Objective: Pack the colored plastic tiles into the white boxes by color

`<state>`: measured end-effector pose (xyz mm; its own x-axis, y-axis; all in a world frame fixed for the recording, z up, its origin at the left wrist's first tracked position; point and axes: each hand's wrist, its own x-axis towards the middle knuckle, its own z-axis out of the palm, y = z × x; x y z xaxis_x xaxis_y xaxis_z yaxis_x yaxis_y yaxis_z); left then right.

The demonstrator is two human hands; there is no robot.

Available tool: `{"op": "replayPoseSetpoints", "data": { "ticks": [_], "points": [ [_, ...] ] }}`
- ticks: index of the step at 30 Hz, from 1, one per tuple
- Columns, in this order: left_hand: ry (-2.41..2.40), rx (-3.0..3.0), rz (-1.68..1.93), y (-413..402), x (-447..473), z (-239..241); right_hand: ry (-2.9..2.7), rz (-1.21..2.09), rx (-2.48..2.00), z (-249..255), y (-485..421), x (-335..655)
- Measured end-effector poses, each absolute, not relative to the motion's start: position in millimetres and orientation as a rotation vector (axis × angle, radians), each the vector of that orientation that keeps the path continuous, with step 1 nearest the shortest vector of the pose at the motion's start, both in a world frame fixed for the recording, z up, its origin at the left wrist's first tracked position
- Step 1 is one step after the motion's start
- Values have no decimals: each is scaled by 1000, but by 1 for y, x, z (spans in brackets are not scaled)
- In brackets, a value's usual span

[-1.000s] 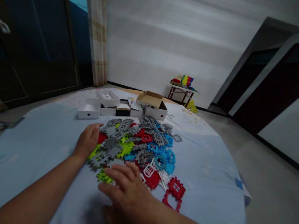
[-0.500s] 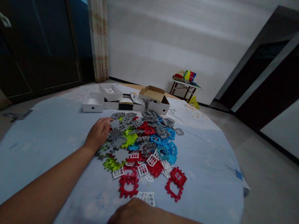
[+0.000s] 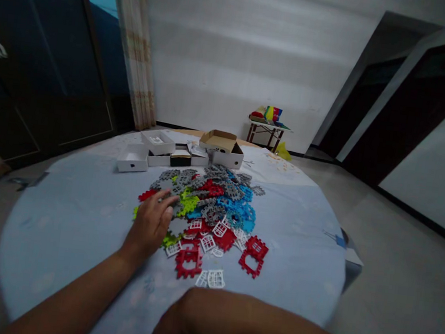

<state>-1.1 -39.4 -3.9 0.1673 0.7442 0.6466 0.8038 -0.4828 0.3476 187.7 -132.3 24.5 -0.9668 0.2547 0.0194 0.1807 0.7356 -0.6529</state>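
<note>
My left hand [image 3: 154,219] lies over the left side of a pile of plastic building pieces, its fingers spread across grey plates [image 3: 178,225] and beside a lime-green piece [image 3: 189,204]. Just left of its fingertips a red piece [image 3: 147,195] pokes out. My right hand [image 3: 193,316] is low at the near edge of the view, curled with its back to me; its fingers are mostly hidden, and whatever they hold cannot be made out. Right beyond it lie white window frames [image 3: 216,278]. A red square frame piece [image 3: 188,262] sits between the two hands.
Blue pieces [image 3: 241,214] and grey pieces form the pile's far and right parts. Joined red frames [image 3: 253,256] lie at its right. Behind stand open white boxes [image 3: 133,159] and a brown-lidded carton [image 3: 227,159]. A blue cloth [image 3: 81,210] covers the round table.
My left hand has come nearer and its fingers have spread over the grey pieces, with a red piece now showing at the left. The right hand stays low and curled. The view has shifted slightly.
</note>
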Motion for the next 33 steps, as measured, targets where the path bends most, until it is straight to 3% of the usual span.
{"op": "replayPoseSetpoints", "data": {
  "ticks": [4, 7, 13, 18, 23, 27, 33],
  "points": [
    [-1495, -2226, -1156, -62, -4, -4, -2375, 536, -796, 27, -103, 213],
    [-1519, -2223, -1113, -77, -7, -8, -2086, 350, -990, 9, -81, 235],
    [-1395, -2536, -771, -128, -5, -30, -1811, 272, -1176, -21, -73, 270],
    [-1051, -2812, -391, -153, -18, -42, -1773, 286, -1254, -24, -81, 277],
    [-1020, -2898, -173, -157, -35, -36, -1759, 275, -1274, -20, -78, 278],
    [-1181, -2822, -313, -128, -44, -21, -1856, 253, -1428, -4, -70, 295],
    [-1691, -2355, -950, -21, -47, 6, -2174, 488, -1891, 23, -77, 331]
  ]
}}
